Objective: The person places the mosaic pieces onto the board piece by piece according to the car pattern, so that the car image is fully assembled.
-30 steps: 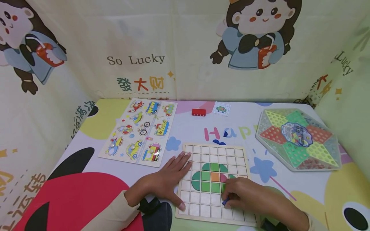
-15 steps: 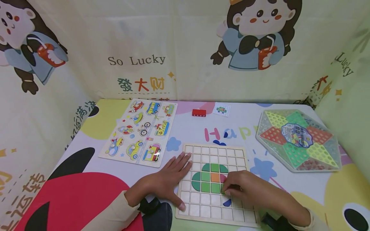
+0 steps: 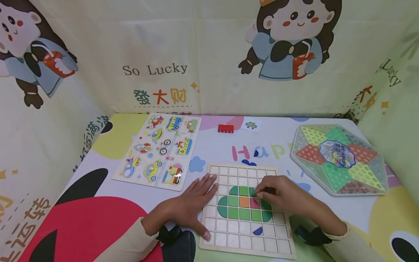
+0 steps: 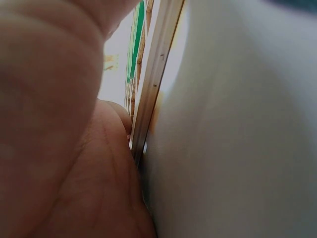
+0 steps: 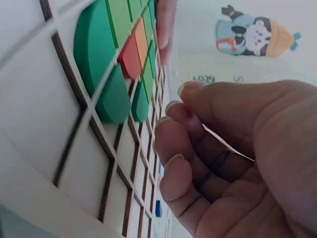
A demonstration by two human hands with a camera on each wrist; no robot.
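Head view: my left hand lies flat, fingers spread, on the grid board at 9 o'clock; right hand, fingers curled and holding nothing, touches the green mosaic at 2. Most cells bare; blue piece loose at 5.

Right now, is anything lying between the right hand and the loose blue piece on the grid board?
Nothing visible. The right hand hovers over the green tiles; the blue piece lies alone in a lower cell of the grid board, with only flat tiles and empty cells between.
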